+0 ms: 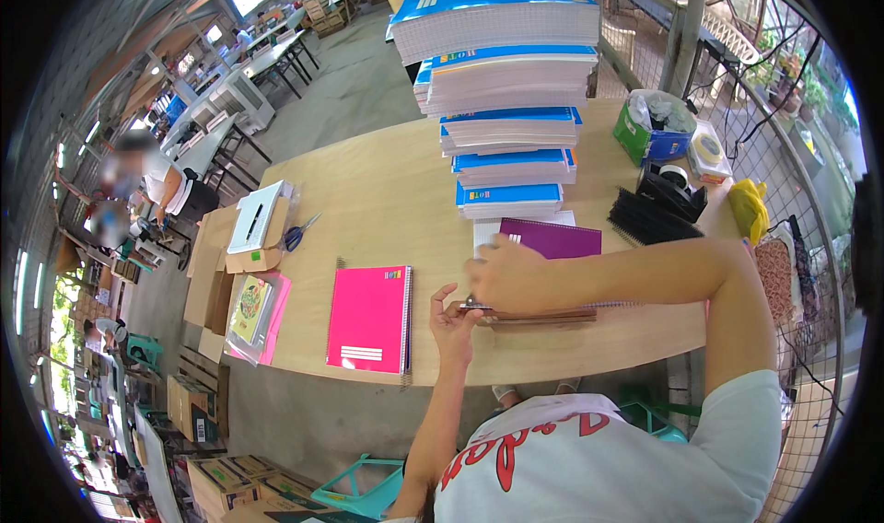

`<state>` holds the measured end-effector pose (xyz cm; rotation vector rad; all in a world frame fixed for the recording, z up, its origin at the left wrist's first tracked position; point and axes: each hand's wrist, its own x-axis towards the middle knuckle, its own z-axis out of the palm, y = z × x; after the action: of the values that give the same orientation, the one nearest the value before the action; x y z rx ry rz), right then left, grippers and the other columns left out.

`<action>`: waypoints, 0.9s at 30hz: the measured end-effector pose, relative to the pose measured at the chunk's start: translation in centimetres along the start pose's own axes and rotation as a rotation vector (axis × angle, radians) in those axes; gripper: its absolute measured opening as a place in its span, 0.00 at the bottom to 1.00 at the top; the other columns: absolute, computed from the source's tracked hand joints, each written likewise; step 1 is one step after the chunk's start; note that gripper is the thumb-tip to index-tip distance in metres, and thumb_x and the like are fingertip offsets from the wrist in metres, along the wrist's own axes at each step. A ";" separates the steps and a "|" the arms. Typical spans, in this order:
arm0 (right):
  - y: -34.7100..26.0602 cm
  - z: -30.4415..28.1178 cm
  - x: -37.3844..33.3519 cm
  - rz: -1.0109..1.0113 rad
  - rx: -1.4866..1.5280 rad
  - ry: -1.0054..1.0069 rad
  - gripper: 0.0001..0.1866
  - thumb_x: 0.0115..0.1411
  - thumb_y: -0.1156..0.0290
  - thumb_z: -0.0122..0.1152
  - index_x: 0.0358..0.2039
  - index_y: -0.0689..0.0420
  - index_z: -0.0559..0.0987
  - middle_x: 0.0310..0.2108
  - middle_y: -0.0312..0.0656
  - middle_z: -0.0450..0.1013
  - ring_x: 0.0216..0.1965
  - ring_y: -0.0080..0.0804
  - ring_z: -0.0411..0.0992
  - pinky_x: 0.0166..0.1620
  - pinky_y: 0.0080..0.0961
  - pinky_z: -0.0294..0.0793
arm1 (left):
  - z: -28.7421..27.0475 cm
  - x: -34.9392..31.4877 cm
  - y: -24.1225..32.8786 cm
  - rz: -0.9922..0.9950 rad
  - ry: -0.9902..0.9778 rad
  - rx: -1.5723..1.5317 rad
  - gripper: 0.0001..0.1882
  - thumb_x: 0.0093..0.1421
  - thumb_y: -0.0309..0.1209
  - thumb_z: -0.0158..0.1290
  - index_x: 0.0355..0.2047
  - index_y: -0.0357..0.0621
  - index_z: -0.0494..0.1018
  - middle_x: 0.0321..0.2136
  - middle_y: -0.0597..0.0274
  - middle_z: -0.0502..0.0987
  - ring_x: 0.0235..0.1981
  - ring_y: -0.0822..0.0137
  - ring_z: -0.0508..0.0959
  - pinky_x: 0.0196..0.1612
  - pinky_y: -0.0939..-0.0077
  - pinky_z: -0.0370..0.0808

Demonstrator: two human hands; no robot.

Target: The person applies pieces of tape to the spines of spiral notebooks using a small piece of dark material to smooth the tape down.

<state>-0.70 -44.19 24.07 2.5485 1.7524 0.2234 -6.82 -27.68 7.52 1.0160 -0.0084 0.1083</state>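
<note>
Left hand: the left hand (453, 328) is pinching a small metal piece (474, 306) between thumb and finger, other fingers curling upward.
Right hand: the right hand (505, 276) is curling narrowly just above the left; its fingertips are hiding, so whether it is gripping the piece, I cannot tell.
Small metal piece: it is sitting between both hands, near the front edge of the tabletop (368, 201).
Purple notebook: the purple notebook (575, 238) is lying just behind the right forearm, partly covered by it.
Brown strip: a brown strip (552, 319) is lying in front of that forearm.
Pink notebook: a spiral-bound pink notebook (368, 316) is lying left of the hands.
Blue stacks: blue-covered stacks (502, 86) are standing behind the purple notebook.
Scissors: the scissors (296, 234) are resting beside an open carton (254, 261).
</note>
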 end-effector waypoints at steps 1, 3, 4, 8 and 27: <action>-0.3 -0.4 -0.5 0.281 0.207 -0.206 0.13 0.54 0.57 0.64 0.33 0.53 0.84 0.36 0.38 0.73 0.39 0.39 0.73 0.47 0.42 0.70 | -0.1 -0.1 -0.2 0.027 0.005 0.028 0.35 0.51 0.17 0.66 0.57 0.43 0.63 0.38 0.58 0.80 0.38 0.73 0.79 0.44 0.79 0.77; -0.9 1.5 -1.4 0.359 0.227 -0.162 0.16 0.53 0.55 0.65 0.35 0.53 0.84 0.36 0.40 0.73 0.39 0.39 0.73 0.48 0.42 0.70 | -0.1 -0.3 -0.6 0.042 0.019 0.051 0.35 0.52 0.16 0.65 0.58 0.43 0.62 0.37 0.59 0.80 0.38 0.73 0.79 0.43 0.80 0.76; -0.9 1.8 -1.8 0.435 0.247 -0.117 0.19 0.53 0.52 0.66 0.36 0.54 0.83 0.35 0.41 0.72 0.40 0.40 0.73 0.49 0.42 0.70 | 0.0 -0.3 -0.5 0.058 0.034 0.074 0.36 0.52 0.16 0.65 0.59 0.43 0.61 0.36 0.59 0.80 0.37 0.73 0.79 0.43 0.80 0.76; 0.9 0.7 -5.3 0.229 -0.004 0.317 0.20 0.50 0.55 0.70 0.40 0.53 0.82 0.38 0.42 0.73 0.41 0.41 0.73 0.50 0.42 0.70 | 2.4 -0.7 1.9 0.062 0.002 0.155 0.37 0.55 0.19 0.64 0.61 0.43 0.58 0.40 0.57 0.78 0.43 0.67 0.78 0.48 0.73 0.74; -1.0 -4.2 -1.4 0.553 0.961 0.687 0.28 0.51 0.73 0.69 0.53 0.61 0.71 0.35 0.49 0.77 0.35 0.38 0.77 0.43 0.34 0.75 | -4.7 -1.1 2.5 0.252 0.230 0.248 0.17 0.63 0.32 0.59 0.49 0.38 0.70 0.54 0.57 0.71 0.56 0.60 0.70 0.59 0.63 0.66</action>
<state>-2.67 -45.35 27.93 4.0471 1.4259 0.3735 -8.37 -22.47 7.09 1.2423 0.0887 0.4645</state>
